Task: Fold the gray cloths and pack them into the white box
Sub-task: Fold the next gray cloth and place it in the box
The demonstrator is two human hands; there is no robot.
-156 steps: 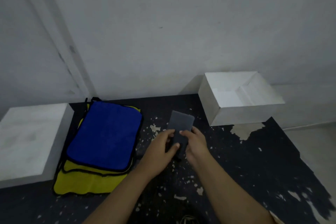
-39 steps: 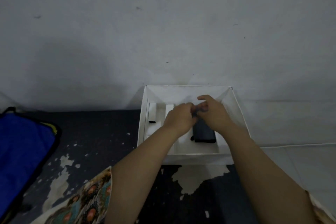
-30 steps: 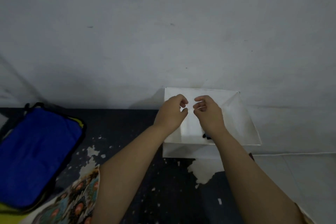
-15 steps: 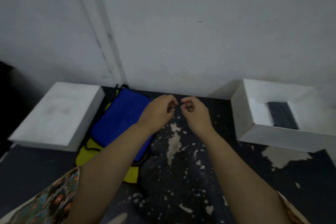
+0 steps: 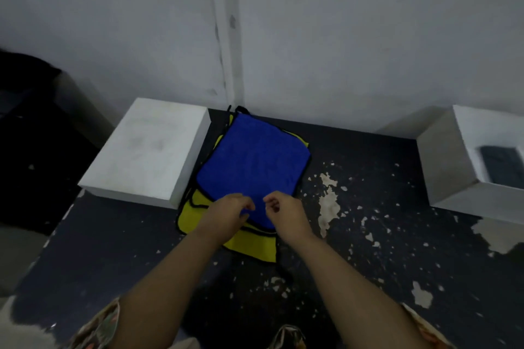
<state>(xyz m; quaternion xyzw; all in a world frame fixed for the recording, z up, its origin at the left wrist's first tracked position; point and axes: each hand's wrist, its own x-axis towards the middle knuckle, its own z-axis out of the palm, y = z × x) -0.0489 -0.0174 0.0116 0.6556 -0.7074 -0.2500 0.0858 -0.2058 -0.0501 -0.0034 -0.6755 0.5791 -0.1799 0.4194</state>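
Note:
The white box (image 5: 442,167) stands open at the right edge of the view. A folded dark gray cloth (image 5: 502,167) lies flat inside it. A stack of cloths with black trim lies at the middle: a blue cloth (image 5: 255,161) on top and yellow cloth (image 5: 255,246) sticking out beneath. My left hand (image 5: 226,214) and my right hand (image 5: 286,214) hover side by side over the blue cloth's near edge. Their fingers are loosely curled and nothing shows in either hand.
A closed white box (image 5: 147,147) sits left of the cloth stack, touching it. The dark tabletop (image 5: 382,235) has flaked paint patches. A gray wall runs behind. A dark shape (image 5: 28,122) lies off the table's left side.
The folded gray cloth went from both hands into the white box. Both empty hands then drew back left and now sit over the blue cloth's near edge. The view swung left.

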